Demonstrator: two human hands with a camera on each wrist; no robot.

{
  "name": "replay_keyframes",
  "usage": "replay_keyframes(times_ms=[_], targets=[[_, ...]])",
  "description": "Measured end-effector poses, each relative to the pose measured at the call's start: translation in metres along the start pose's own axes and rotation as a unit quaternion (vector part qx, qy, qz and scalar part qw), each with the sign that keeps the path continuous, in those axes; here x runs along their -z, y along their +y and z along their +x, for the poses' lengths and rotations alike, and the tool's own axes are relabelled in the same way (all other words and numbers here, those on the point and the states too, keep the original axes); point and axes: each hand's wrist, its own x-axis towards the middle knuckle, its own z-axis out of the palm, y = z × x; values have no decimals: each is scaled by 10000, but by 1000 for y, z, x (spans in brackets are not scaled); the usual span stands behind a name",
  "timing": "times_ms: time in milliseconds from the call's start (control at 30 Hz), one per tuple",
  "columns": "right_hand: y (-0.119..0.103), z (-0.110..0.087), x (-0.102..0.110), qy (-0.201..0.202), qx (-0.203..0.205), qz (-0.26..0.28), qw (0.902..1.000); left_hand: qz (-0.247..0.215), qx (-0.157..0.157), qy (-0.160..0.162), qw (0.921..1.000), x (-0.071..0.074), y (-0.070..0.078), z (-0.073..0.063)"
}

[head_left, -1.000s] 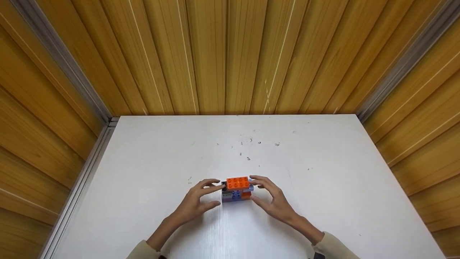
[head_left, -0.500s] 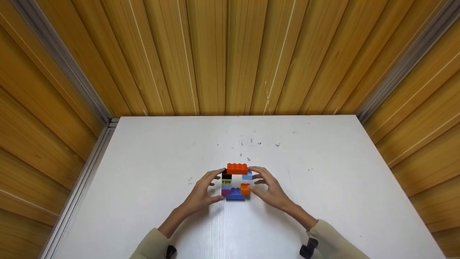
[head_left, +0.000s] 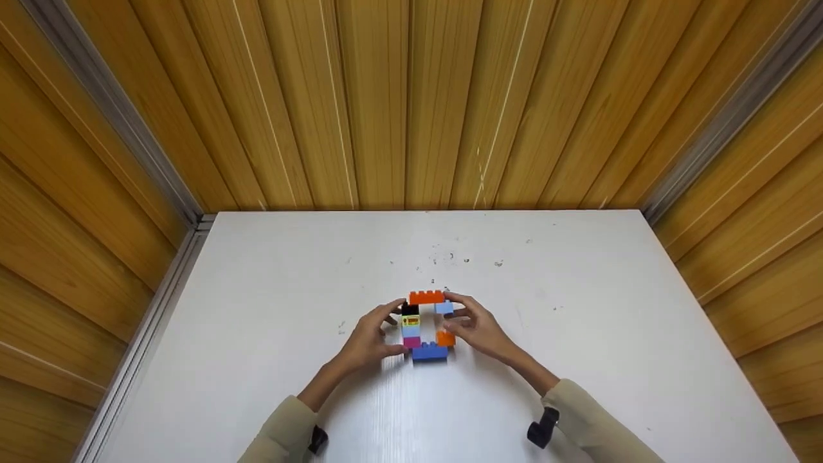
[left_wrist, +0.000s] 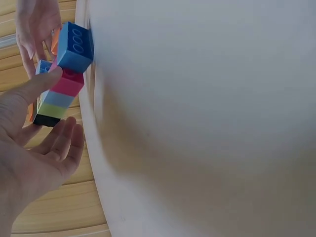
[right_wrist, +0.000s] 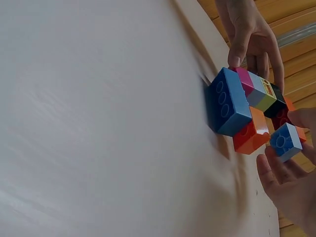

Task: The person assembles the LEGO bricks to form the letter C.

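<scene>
Toy building bricks form a ring-shaped frame in the head view. A blue brick [head_left: 429, 352] is its base and a long orange brick [head_left: 426, 297] its top. Magenta [left_wrist: 67, 84], light blue, printed yellow and black bricks stack up its left side. On the right, a small orange brick [right_wrist: 251, 134] sits on the base; a small light blue brick [right_wrist: 285, 142] hangs under the top, with a gap between them. My left hand [head_left: 370, 337] grips the left stack, thumb at the magenta brick, fingers by the black one. My right hand [head_left: 485, 334] holds the upper right corner around the light blue brick.
A white table [head_left: 289, 270] with small dark marks lies beneath. Wood-patterned panels [head_left: 379, 103] rise behind it and at both sides. Black straps [head_left: 544, 427] hang at the sleeves. Whether the frame touches the table, I cannot tell.
The frame has tipped so that its front face, rather than its studded top, turns towards the head camera, opening the hole to view. Both hands turned with it, and the forearms came further into view.
</scene>
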Motion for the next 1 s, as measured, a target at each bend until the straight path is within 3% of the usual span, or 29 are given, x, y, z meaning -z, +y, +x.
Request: replay_keyframes(times_ms=[100, 333, 500, 733, 1000], targets=[[2, 3, 3, -107, -136, -62, 9998, -82, 113, -250, 9996, 4, -3, 7], [6, 1, 4, -3, -400, -497, 9980, -45, -82, -748, 9972, 16, -12, 20], [8, -8, 4, -141, -452, -650, 9968, -76, 203, -1083, 9939, 20, -15, 23], [9, -15, 5, -450, -79, -1286, 9906, -37, 651, -1285, 9896, 21, -14, 25], [10, -12, 8, -456, -331, -1620, 9852, -180, 622, -1088, 9920, 20, -16, 22]])
